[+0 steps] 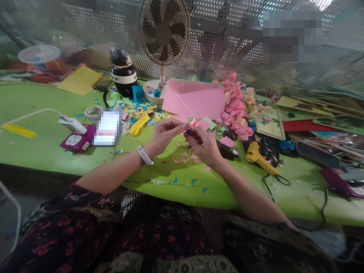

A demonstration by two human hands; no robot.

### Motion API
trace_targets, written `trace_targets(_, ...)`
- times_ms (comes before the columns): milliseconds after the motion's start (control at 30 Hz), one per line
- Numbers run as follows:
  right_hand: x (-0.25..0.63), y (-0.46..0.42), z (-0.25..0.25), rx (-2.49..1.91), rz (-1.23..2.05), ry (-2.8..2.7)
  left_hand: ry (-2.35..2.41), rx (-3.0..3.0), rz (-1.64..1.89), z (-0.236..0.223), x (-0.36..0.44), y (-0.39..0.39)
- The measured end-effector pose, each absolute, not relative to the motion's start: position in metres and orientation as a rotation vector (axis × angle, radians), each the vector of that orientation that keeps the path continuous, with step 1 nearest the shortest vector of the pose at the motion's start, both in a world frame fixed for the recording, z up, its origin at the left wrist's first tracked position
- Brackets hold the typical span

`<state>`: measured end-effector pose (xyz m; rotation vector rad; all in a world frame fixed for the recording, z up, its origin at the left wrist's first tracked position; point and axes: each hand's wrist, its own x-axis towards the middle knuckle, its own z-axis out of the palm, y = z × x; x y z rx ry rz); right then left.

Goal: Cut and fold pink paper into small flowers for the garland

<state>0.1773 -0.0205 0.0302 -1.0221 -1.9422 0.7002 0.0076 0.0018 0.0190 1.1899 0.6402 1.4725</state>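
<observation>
In front of me, above the green table, my left hand (167, 134) and my right hand (203, 142) meet at the fingertips. Both are closed in a pinch around a small folded pink paper piece (195, 123), which looks like a paper flower. A thin stick-like line rises by my left fingers. Something small and dark blue shows at my right fingertips, too small to name. Under the hands lie pink paper scraps (184, 157). Behind them is a pink paper sheet (196, 98), with a heap of pink paper flowers (236, 106) to its right.
Left are a yellow cutter (140, 124), a lit phone (106, 129) and a purple power socket (75, 140). A black bottle (123, 74) and a fan (164, 32) stand behind. To the right are a black stapler-like object (227, 150), a yellow glue gun (261, 157) and cords.
</observation>
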Motion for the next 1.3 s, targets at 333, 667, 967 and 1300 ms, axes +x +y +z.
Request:
trace_targets(333,0.180,-0.019,0.027,-1.148,0.763,-2.071,0.692,1.036,1.532,0.019,0.004,0.013)
trace_targets(667,0.189,-0.015,0.042,-1.145,1.020,-1.717,0.681,1.014,1.388,0.025,-0.019,0.035)
trace_targets(967,0.197,-0.019,0.052,-1.010,1.124,-1.726,0.593,1.243,0.878,0.025,-0.024,0.025)
trace_targets(1300,0.185,-0.027,0.056,-0.938,1.278,-1.868,0.539,1.278,0.735,0.028,-0.022,0.023)
